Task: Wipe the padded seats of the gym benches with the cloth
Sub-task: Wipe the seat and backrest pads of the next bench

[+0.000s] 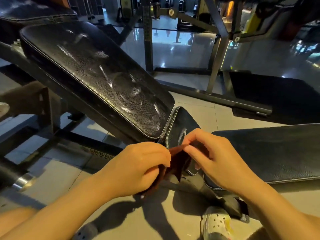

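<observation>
Both hands meet low in the middle of the head view, over the small black seat pad point(181, 129) of an incline gym bench. Between them hangs a dark red-brown cloth point(176, 161), bunched and drooping toward the tiled floor point(199, 104). The left hand point(138, 167) grasps it from the side, fingers curled round a fold, with more fabric trailing beneath the palm. The right hand point(213, 156) pinches the cloth's upper edge between thumb and fingertips, just above the near end of the seat pad. The long backrest pad point(97, 75) slopes up and away to the left, its grained black surface showing pale streaks and glare. A second padded bench point(277, 153) lies flat to the right, close beside the right wrist. A light perforated shoe point(216, 224) stands on the floor below the right forearm.
</observation>
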Demonstrator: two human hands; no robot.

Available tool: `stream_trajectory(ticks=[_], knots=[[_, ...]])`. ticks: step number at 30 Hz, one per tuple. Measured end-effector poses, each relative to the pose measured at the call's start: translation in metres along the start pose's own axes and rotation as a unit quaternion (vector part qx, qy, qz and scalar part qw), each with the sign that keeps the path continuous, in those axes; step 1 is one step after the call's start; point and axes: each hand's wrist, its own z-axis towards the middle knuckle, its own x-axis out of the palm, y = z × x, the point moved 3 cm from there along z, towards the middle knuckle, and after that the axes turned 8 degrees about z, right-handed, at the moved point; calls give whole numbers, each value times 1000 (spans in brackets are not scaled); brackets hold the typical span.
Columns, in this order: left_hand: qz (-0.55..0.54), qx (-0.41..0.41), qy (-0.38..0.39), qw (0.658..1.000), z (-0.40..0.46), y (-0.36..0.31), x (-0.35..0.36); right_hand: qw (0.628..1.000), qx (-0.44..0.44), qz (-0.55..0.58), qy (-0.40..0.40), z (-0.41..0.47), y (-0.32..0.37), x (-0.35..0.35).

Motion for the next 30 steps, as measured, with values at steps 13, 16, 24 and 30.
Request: stream_trajectory(ticks=[13, 16, 24, 30], knots=[[-252, -340, -154, 893, 1, 2, 32, 981, -145, 47, -121, 10, 31, -23], [-219, -341, -115, 907, -7, 3, 42, 982, -123, 88, -118, 8, 29, -25], [-10, -267, -109, 958, -14, 20, 14, 995, -6, 11, -94, 14, 2, -34], [7, -286, -121, 950, -15, 36, -5, 998, 6, -7, -63, 14, 3, -28]])
